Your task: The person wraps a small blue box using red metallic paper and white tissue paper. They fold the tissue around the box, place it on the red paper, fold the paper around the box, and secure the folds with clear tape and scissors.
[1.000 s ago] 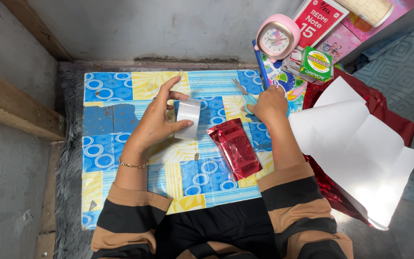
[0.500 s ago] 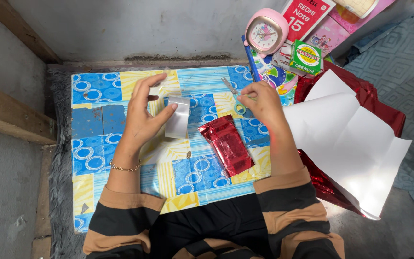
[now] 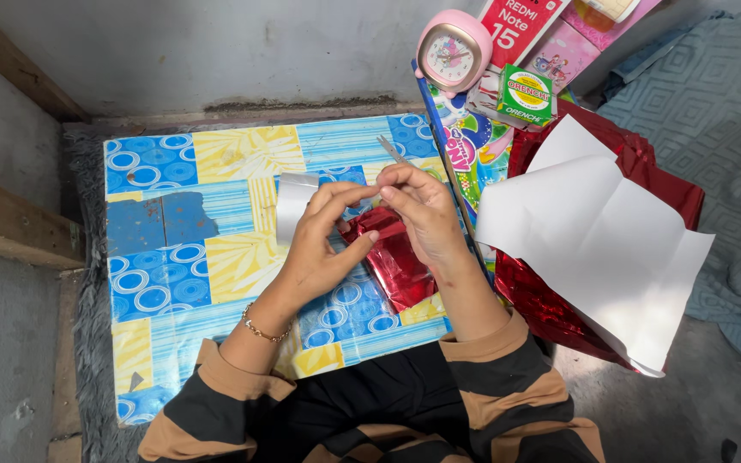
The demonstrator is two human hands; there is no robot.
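Here, the low desk (image 3: 216, 223) covered with blue and yellow patterned plastic sheet occupies the centre of the head view. To its right lies a large creased white paper sheet (image 3: 593, 231), resting on crumpled shiny red foil wrap (image 3: 645, 163).

On the desk, near its right edge, lies a small parcel wrapped in red shiny foil (image 3: 400, 266). Both hands meet over the upper end of this parcel. The left hand (image 3: 323, 244) comes in from the lower left, a thin gold bracelet (image 3: 261, 328) on its wrist; its thumb rests on the parcel and its fingers (image 3: 336, 195) curl upward to meet the right hand. The right hand (image 3: 426, 214) has its fingers narrowly pinched together at the tips against those of the left hand. What is held between the fingertips is too small to tell.

A grey roll of tape (image 3: 293, 206) stands on the desk just beside the left hand. Metal scissors (image 3: 392, 152) lie just above the right hand. A round pink alarm clock (image 3: 452, 53) stands beyond the far right corner of the desk.
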